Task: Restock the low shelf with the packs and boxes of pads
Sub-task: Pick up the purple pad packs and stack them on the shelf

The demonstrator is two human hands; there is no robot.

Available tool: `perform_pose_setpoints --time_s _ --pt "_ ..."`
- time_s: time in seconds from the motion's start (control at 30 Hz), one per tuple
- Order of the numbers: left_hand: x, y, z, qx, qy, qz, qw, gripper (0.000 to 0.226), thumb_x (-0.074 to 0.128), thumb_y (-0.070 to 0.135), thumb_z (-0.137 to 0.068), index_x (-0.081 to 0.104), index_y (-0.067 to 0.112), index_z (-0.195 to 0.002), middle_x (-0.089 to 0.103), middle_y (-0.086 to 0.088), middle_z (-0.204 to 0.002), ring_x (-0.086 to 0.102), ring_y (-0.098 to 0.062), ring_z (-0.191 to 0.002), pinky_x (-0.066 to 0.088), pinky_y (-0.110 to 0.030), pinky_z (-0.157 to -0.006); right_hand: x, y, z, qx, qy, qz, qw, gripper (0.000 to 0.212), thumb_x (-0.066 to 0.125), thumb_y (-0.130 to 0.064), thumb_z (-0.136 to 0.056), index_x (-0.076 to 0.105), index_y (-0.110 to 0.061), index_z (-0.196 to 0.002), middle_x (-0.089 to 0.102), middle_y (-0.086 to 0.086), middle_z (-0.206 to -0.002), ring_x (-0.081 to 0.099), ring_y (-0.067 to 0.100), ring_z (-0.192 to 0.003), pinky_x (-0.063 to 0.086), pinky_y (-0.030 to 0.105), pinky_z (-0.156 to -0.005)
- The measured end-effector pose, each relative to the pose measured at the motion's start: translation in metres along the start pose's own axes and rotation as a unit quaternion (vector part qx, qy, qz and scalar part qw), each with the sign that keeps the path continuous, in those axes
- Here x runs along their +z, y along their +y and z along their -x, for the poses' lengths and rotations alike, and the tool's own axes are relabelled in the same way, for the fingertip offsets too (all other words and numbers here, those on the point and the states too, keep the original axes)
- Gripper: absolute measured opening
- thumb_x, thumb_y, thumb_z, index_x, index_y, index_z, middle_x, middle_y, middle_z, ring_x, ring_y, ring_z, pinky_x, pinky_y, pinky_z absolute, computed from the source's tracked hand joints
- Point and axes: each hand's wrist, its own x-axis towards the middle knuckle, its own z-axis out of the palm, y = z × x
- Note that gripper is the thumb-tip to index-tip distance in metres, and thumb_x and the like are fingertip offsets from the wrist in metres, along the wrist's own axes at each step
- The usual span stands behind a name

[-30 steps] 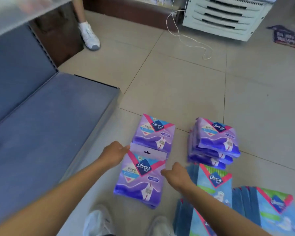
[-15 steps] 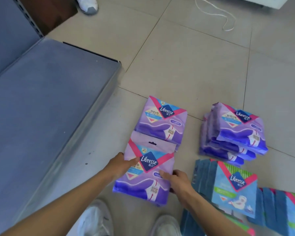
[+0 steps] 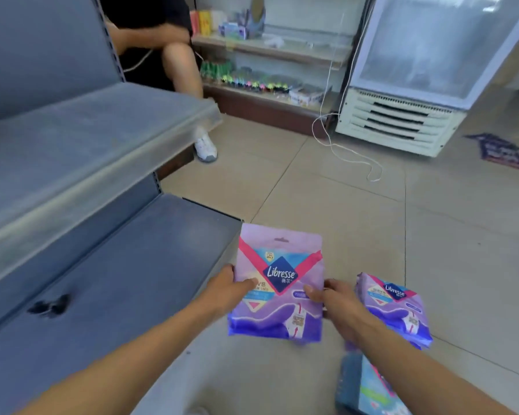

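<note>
I hold a purple Libresse pack (image 3: 279, 283) upright in the air in front of me, just off the low shelf's front corner. My left hand (image 3: 226, 290) grips its left edge with the thumb on the front. My right hand (image 3: 331, 296) grips its right edge the same way. The low grey shelf (image 3: 126, 283) lies to the left with nothing on it. A stack of purple packs (image 3: 397, 307) sits on the floor to the right, partly behind my right arm. Blue-green packs (image 3: 369, 390) lie at the bottom right.
An upper grey shelf (image 3: 81, 151) overhangs the low one. A seated person's leg and white shoe (image 3: 206, 145) are beyond it. A white chiller (image 3: 408, 85) with a trailing white cord (image 3: 342, 148) stands at the back, beside a goods rack (image 3: 267, 70).
Both hands have lifted the purple pack off the floor and turned it upright. My view has tilted up, bringing the upper shelf, the seated person and the chiller into sight.
</note>
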Motion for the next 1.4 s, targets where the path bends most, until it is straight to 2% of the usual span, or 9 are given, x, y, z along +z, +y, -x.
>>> perform_pose_setpoints --time_s 0.27,0.4,0.53,0.67,0.73,0.87,0.97,1.2,1.4 --pt "-0.090 0.103 0.119 0.152 0.173 0.016 0.973 0.030 0.061 0.029 -0.091 0.054 0.012 -0.115 0.069 0.000 -0.112 0.070 -0.017 -0.091 0.058 -0.037 -0.080 0.038 -0.142 0.097 -0.172 -0.073 -0.037 0.982 0.010 0.067 -0.002 -0.084 0.060 -0.004 -0.091 0.070 0.009 -0.084 0.067 0.019 -0.065 0.049 0.021 -0.046" --pt "-0.132 0.119 0.174 0.183 0.252 0.007 0.950 0.034 0.064 0.030 -0.089 0.052 0.010 -0.114 0.068 -0.001 -0.112 0.069 -0.020 -0.093 0.058 -0.034 -0.076 0.073 -0.181 0.141 -0.235 -0.138 -0.018 0.962 0.035 0.077 -0.004 -0.073 0.061 -0.006 -0.104 0.073 0.010 -0.099 0.071 0.022 -0.078 0.055 0.026 -0.056" --pt "-0.171 0.106 0.232 0.182 0.342 0.028 0.921 0.035 0.065 0.030 -0.088 0.049 0.010 -0.112 0.066 -0.003 -0.111 0.069 -0.020 -0.092 0.059 -0.035 -0.075 0.124 -0.206 0.178 -0.268 -0.199 0.001 0.943 0.044 0.080 -0.005 -0.069 0.061 -0.006 -0.109 0.073 0.007 -0.099 0.073 0.019 -0.077 0.056 0.028 -0.058" --pt "-0.210 0.074 0.295 0.192 0.443 0.065 0.873 0.032 0.067 0.026 -0.087 0.048 0.012 -0.108 0.063 0.002 -0.102 0.061 -0.005 -0.074 0.049 -0.011 -0.049 0.193 -0.213 0.216 -0.300 -0.276 -0.007 0.913 0.050 0.078 0.004 -0.067 0.060 0.000 -0.114 0.071 0.013 -0.107 0.071 0.027 -0.088 0.058 0.040 -0.075" --pt "-0.224 0.056 0.327 0.192 0.482 0.087 0.851 0.033 0.068 0.025 -0.086 0.048 0.012 -0.110 0.063 0.003 -0.100 0.062 -0.006 -0.075 0.050 -0.012 -0.051 0.227 -0.210 0.237 -0.307 -0.302 0.002 0.903 0.050 0.078 0.005 -0.067 0.060 0.000 -0.113 0.071 0.013 -0.109 0.069 0.031 -0.095 0.055 0.046 -0.083" --pt "-0.246 0.013 0.374 0.169 0.555 0.088 0.810 0.034 0.070 0.027 -0.085 0.050 0.014 -0.110 0.064 0.004 -0.103 0.065 -0.013 -0.083 0.054 -0.020 -0.062 0.286 -0.200 0.270 -0.320 -0.352 0.049 0.878 0.039 0.079 0.001 -0.069 0.060 -0.009 -0.103 0.071 0.006 -0.102 0.069 0.023 -0.091 0.057 0.038 -0.074" --pt "-0.257 -0.017 0.393 0.145 0.578 0.110 0.795 0.038 0.073 0.027 -0.082 0.051 0.013 -0.109 0.065 0.000 -0.105 0.067 -0.018 -0.090 0.054 -0.027 -0.066 0.317 -0.192 0.285 -0.320 -0.377 0.091 0.864 0.047 0.080 -0.001 -0.070 0.058 -0.007 -0.111 0.071 0.006 -0.105 0.068 0.024 -0.095 0.057 0.044 -0.082" --pt "-0.257 -0.065 0.395 0.101 0.594 0.119 0.789 0.039 0.077 0.025 -0.077 0.048 0.014 -0.101 0.061 0.010 -0.088 0.063 -0.006 -0.075 0.045 -0.011 -0.047 0.351 -0.171 0.289 -0.327 -0.394 0.140 0.847 0.041 0.080 -0.003 -0.071 0.058 -0.013 -0.104 0.071 0.003 -0.103 0.069 0.020 -0.092 0.058 0.036 -0.074" --pt "-0.271 -0.076 0.387 0.094 0.600 0.134 0.783 0.042 0.079 0.025 -0.076 0.048 0.013 -0.102 0.062 0.006 -0.092 0.065 -0.013 -0.080 0.049 -0.020 -0.056 0.371 -0.168 0.286 -0.339 -0.370 0.159 0.850 0.042 0.080 -0.013 -0.074 0.055 -0.014 -0.108 0.070 0.001 -0.103 0.069 0.019 -0.093 0.059 0.041 -0.080"
